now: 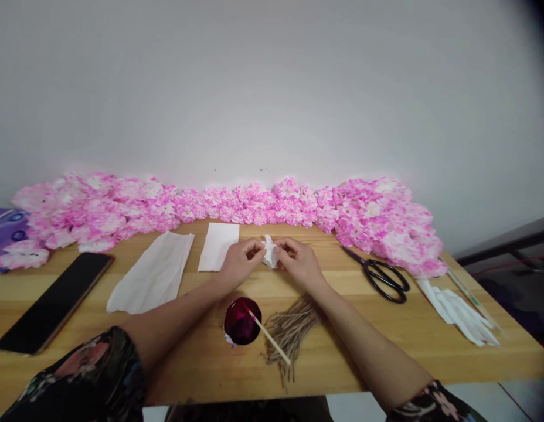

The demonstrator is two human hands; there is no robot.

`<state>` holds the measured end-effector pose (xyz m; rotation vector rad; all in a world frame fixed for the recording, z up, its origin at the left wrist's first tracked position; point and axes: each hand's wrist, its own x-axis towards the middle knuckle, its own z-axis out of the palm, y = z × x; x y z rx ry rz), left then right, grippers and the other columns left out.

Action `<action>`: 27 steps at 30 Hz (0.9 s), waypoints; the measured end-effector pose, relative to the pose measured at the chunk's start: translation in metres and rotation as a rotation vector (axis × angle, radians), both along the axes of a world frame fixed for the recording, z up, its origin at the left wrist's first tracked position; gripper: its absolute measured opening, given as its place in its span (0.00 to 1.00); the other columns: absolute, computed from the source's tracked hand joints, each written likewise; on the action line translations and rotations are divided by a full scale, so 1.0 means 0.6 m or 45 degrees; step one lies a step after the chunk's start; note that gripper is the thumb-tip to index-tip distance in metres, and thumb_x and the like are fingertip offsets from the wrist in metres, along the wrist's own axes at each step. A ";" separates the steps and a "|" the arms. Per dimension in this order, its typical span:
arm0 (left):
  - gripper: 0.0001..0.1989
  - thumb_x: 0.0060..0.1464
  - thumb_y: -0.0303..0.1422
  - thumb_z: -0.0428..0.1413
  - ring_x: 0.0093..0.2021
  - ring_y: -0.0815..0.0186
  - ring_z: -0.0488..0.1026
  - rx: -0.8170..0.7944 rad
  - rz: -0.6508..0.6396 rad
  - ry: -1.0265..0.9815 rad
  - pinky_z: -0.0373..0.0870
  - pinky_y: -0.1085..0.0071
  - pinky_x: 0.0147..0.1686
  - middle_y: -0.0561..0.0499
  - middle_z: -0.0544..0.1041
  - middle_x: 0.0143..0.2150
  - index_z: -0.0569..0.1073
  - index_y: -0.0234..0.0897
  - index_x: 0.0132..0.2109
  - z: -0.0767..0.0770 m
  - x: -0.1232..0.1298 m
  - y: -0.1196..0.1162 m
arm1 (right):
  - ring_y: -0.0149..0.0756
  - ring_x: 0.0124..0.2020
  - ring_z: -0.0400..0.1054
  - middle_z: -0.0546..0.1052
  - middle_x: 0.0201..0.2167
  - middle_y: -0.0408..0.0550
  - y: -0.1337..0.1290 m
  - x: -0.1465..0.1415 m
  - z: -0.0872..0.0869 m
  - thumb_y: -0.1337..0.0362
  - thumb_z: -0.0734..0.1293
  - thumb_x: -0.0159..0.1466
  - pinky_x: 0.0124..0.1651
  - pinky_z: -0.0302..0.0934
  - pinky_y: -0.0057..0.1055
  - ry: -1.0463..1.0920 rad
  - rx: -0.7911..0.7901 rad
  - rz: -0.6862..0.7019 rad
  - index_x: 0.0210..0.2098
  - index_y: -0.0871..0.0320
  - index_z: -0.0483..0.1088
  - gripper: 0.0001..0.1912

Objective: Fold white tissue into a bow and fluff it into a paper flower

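Observation:
A small crumpled white paper piece [270,253] is pinched between my two hands over the middle of the table. My left hand [242,261] grips its left side with closed fingertips, and my right hand [299,261] holds its right side the same way. Just left of my left hand lies a stack of white paper rectangles [218,246]. Nearer me stands a cup of dark magenta liquid [242,320], with a thin wooden stick [274,341] resting across it. Beside the cup is a bundle of thin brown twigs [292,328], partly below my right wrist.
Pink and white paper flowers [254,202] line the wall. A larger white sheet [153,272] and a black phone [54,302] lie left. Black scissors [381,278], white strips [459,310] and a slim clear tube [468,293] are right. A purple package [10,234] sits far left.

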<state>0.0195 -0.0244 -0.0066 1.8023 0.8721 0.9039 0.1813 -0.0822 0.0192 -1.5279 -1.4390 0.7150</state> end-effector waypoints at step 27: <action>0.08 0.53 0.36 0.55 0.25 0.73 0.68 -0.049 0.131 -0.030 0.63 0.77 0.25 0.54 0.75 0.28 0.73 0.35 0.32 0.012 0.000 -0.001 | 0.32 0.25 0.65 0.75 0.25 0.43 -0.008 0.014 0.021 0.55 0.64 0.61 0.29 0.53 0.28 -0.375 -0.032 0.040 0.29 0.57 0.74 0.13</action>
